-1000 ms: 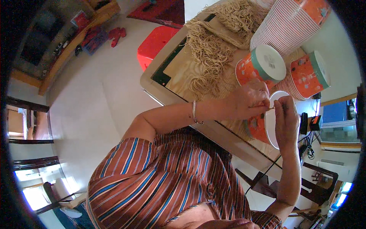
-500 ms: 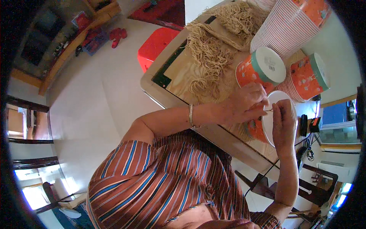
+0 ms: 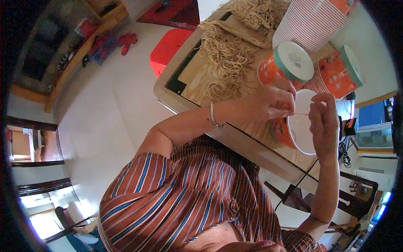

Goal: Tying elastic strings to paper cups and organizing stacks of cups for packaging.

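My left hand [image 3: 275,101], with a bangle on its wrist, has its fingers pinched together. My right hand [image 3: 324,119] is also pinched, a short way to the right. A thin pale cord [image 3: 301,114] is stretched between the fingertips of both. Just behind and below them lies a paper tub [image 3: 301,136] on its side, its white inside facing me and its orange outer wall partly hidden. Beyond my left hand an orange and green paper tub [image 3: 296,61] shows its white base. Tangled beige cords [image 3: 228,59] lie in a heap farther left.
A tall stack of nested tubs [image 3: 306,25] leans at the far right, with a shorter orange stack [image 3: 340,73] nearby. All rest on a wooden-topped table [image 3: 197,75]. A red stool [image 3: 170,48] stands past its left edge. Black cables [image 3: 345,153] hang at the right.
My right hand has moved right and away from my left hand, so the cord between them is longer and straighter. More of the tub's white inside shows.
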`<action>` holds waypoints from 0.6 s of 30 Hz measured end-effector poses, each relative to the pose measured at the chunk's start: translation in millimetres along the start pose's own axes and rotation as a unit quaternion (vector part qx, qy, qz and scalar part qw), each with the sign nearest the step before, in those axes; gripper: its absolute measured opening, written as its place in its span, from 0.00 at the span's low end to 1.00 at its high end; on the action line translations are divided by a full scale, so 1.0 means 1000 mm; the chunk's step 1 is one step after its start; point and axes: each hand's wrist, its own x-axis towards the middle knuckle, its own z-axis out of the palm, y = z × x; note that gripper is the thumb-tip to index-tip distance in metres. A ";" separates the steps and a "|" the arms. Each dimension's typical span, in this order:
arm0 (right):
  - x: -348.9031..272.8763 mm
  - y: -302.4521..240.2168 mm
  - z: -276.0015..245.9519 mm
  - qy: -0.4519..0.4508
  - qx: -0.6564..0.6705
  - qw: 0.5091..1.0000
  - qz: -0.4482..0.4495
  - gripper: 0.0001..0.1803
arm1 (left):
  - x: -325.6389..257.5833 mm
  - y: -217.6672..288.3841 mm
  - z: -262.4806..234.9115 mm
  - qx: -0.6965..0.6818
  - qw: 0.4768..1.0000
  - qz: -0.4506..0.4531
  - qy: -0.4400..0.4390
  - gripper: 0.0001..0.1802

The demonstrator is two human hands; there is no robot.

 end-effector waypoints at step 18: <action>-0.003 -0.013 -0.067 -0.066 -0.242 0.964 -0.084 0.03 | 0.003 -0.014 -0.010 0.097 0.975 0.188 -0.060 0.04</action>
